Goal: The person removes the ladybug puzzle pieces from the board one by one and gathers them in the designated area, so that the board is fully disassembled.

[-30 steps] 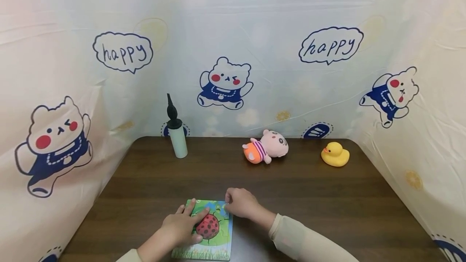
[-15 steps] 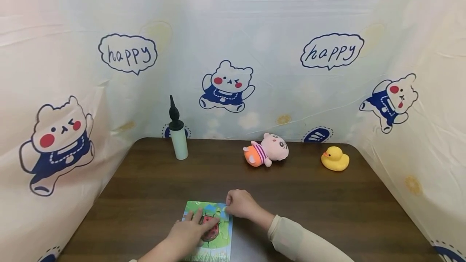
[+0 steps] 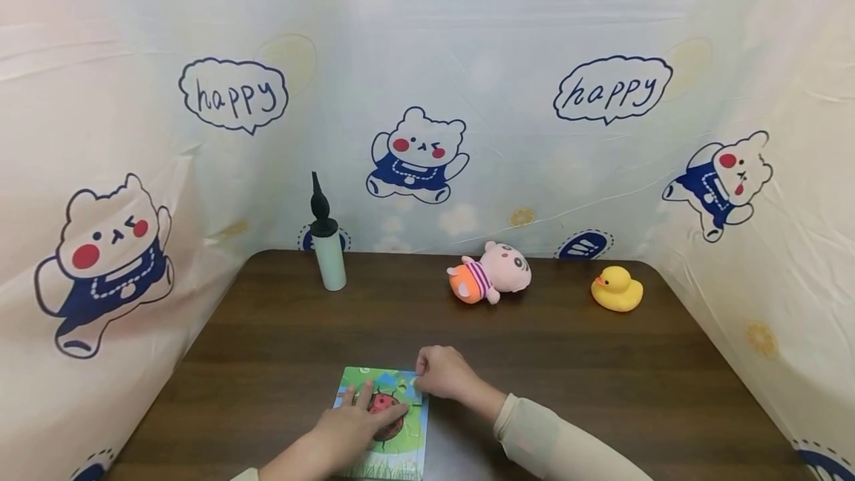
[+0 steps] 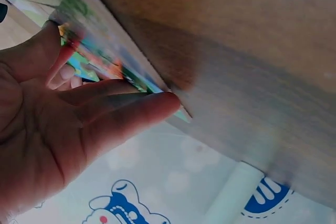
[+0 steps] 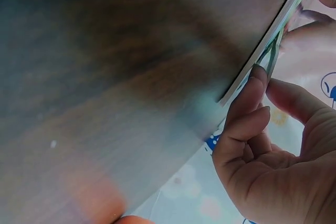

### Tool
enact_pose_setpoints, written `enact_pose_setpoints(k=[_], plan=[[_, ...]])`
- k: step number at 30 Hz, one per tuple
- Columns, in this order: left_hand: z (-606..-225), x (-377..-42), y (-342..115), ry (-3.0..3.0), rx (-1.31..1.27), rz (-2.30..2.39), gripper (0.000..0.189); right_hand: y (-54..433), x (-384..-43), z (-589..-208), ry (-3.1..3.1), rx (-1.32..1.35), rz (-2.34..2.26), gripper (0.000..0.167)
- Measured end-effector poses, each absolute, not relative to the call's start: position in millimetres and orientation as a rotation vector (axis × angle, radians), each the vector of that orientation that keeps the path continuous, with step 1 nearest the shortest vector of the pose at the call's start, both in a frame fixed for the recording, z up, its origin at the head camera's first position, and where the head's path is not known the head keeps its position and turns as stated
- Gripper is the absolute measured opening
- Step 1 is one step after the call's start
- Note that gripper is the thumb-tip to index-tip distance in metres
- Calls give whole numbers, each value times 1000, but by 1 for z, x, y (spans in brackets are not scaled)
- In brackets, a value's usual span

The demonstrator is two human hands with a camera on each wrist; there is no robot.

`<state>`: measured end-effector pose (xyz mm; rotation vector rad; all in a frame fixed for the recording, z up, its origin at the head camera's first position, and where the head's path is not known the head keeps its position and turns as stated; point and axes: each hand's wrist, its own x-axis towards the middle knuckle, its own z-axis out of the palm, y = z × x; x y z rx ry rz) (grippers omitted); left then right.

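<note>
A jigsaw puzzle board (image 3: 397, 465) with a ladybug picture lies flat on the dark wooden table (image 3: 568, 362), near the front. My left hand (image 3: 347, 421) is spread across the ladybug, fingers straight; in the left wrist view its fingertips reach the puzzle's surface (image 4: 113, 40). At the top right corner, my right hand (image 3: 444, 372) pinches a puzzle piece (image 5: 273, 59) between thumb and index finger. That piece slants up from the board in the right wrist view, and its other fingers are curled into the palm.
Along the back of the table stand a pale green balloon pump (image 3: 330, 258) with a black nozzle, a lying plush doll (image 3: 494, 273) and a yellow rubber duck (image 3: 617, 290). A printed cloth (image 3: 414, 36) hangs behind and at both sides.
My left hand has slid to the right and slightly down over the puzzle, uncovering its upper left part. The right hand has stayed at the top right corner.
</note>
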<state>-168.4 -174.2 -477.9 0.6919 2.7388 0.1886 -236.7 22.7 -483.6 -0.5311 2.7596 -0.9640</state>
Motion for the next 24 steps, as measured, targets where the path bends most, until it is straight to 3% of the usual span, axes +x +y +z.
enact_pose_setpoints(k=[13,24], plan=[[-471,-170,-162,2630,530,173,71,25,-237,-481,2740,-558,-981,18],[-471,-170,-166,2621,600,102,77,28,-238,-478,2546,-482,-1149,17]])
